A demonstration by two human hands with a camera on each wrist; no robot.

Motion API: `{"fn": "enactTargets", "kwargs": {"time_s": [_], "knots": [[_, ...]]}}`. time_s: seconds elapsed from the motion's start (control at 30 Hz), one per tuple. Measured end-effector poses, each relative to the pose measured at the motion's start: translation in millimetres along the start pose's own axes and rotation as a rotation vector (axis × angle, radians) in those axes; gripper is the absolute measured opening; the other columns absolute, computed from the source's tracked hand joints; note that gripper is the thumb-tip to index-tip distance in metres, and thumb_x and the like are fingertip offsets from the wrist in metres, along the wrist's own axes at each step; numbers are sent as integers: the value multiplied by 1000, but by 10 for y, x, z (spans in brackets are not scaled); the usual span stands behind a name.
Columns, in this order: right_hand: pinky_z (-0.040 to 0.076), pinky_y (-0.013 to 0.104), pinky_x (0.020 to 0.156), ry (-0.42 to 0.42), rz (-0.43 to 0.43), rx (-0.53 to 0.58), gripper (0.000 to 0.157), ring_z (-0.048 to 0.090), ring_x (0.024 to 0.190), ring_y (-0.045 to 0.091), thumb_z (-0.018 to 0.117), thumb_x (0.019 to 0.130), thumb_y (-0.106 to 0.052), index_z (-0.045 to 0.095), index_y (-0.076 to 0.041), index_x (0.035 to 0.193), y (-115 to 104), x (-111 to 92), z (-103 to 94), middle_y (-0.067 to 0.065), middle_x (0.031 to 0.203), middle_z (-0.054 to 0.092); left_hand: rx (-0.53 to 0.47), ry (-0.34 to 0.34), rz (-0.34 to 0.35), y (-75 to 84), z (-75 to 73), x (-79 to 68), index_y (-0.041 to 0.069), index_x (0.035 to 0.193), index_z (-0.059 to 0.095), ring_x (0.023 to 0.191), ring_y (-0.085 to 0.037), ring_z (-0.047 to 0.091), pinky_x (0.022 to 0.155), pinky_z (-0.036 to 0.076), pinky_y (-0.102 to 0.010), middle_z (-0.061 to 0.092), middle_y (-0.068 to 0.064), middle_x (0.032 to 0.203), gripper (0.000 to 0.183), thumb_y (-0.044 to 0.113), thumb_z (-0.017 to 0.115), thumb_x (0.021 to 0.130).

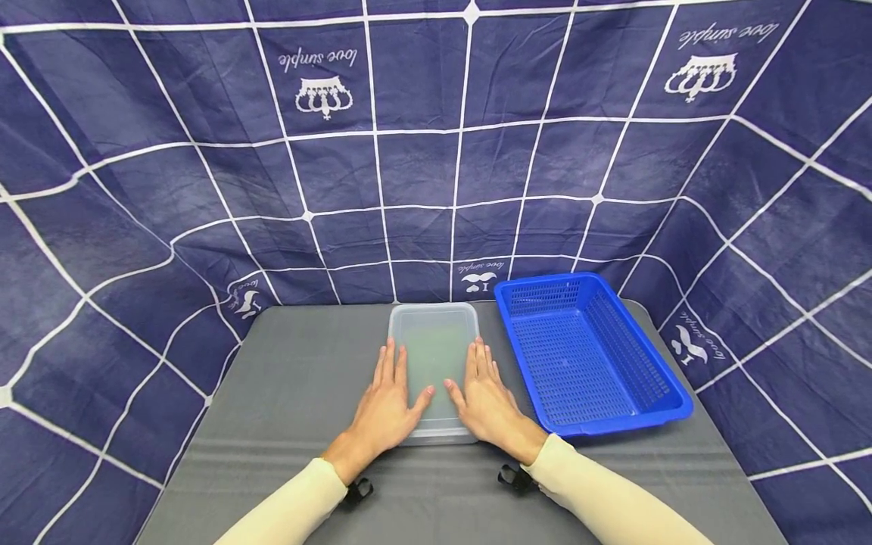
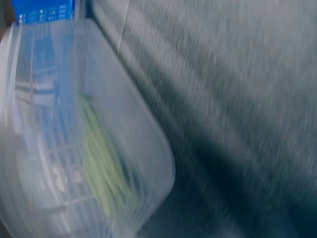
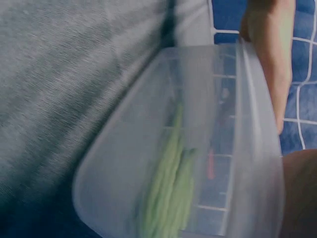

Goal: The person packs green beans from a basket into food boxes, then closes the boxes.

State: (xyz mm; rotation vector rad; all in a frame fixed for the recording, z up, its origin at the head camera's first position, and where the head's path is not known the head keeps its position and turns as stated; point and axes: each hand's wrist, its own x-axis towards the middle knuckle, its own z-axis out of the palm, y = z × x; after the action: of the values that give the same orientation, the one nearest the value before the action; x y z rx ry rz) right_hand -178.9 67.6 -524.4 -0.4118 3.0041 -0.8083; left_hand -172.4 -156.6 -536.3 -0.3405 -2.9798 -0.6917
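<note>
A translucent plastic food container [image 1: 436, 348] with its lid on sits in the middle, its long side pointing away from me. My left hand [image 1: 383, 412] rests on the lid's left edge, fingers straight and thumb spread inward. Mirroring it, my right hand [image 1: 487, 405] lies along the right edge with straight fingers. Through the container's wall, long thin green pods like green beans [image 3: 171, 188] show in the right wrist view. The same pods [image 2: 106, 168] appear blurred in the left wrist view.
To the right of the container stands a blue perforated plastic basket [image 1: 527, 378], close to my right hand. Both sit on a grey cloth-covered table [image 1: 306, 378]. Dark blue cloth [image 1: 422, 174] with white grid lines hangs behind and at both sides.
</note>
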Motion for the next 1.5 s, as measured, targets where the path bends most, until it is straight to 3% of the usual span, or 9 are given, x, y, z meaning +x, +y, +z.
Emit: {"fn": "enactTargets", "kwargs": {"time_s": [0.3, 0.57, 0.77, 0.93, 1.17, 1.33, 1.5], "knots": [[22, 61, 147, 38, -2, -15, 92, 12, 182, 51, 51, 123, -49, 15, 13, 181, 68, -62, 185, 30, 195, 6, 24, 54, -5, 25, 107, -57, -7, 181, 29, 182, -51, 18, 129, 52, -65, 11, -29, 195, 98, 57, 63, 116], [24, 61, 147, 118, -40, 15, 94, 17, 181, 52, 51, 122, -53, 18, 14, 180, 136, -105, 268, 30, 195, 9, 36, 106, 5, 25, 178, -69, -6, 180, 34, 181, -49, 22, 119, 61, -63, 16, -28, 194, 94, 54, 65, 115], [25, 61, 146, 110, -17, 43, 95, 16, 182, 50, 51, 122, -54, 17, 11, 182, 193, -85, 277, 26, 196, 6, -23, 96, 4, 28, 198, -42, -6, 180, 33, 182, -50, 19, 127, 55, -64, 14, -28, 195, 91, 53, 63, 117], [26, 61, 146, 83, -20, 37, 94, 16, 182, 50, 52, 123, -52, 16, 11, 182, 187, -41, 250, 27, 196, 4, -95, 92, 0, 6, 145, -26, -7, 179, 36, 180, -54, 20, 129, 50, -69, 15, -30, 194, 86, 47, 64, 118], [30, 67, 143, 96, -39, 63, 89, 26, 177, 57, 59, 122, -45, 24, 14, 179, 157, -8, 150, 36, 192, 15, -135, 62, 27, -59, 66, 6, -3, 179, 39, 179, -56, 22, 133, 44, -72, 17, -30, 194, 83, 46, 66, 117], [35, 71, 139, 141, -80, 81, 83, 36, 172, 61, 63, 120, -37, 33, 17, 175, 115, -1, 64, 40, 187, 27, -142, 58, 50, -159, -50, 32, 4, 177, 46, 176, -52, 34, 132, 46, -72, 26, -25, 193, 75, 46, 65, 118], [42, 66, 136, 163, -113, 102, 79, 44, 170, 54, 64, 120, -35, 36, 15, 175, 76, -25, -108, 35, 188, 30, -122, 84, 62, -262, -184, 76, 7, 176, 50, 169, -51, 46, 128, 48, -74, 36, -23, 189, 69, 45, 62, 120]]}}
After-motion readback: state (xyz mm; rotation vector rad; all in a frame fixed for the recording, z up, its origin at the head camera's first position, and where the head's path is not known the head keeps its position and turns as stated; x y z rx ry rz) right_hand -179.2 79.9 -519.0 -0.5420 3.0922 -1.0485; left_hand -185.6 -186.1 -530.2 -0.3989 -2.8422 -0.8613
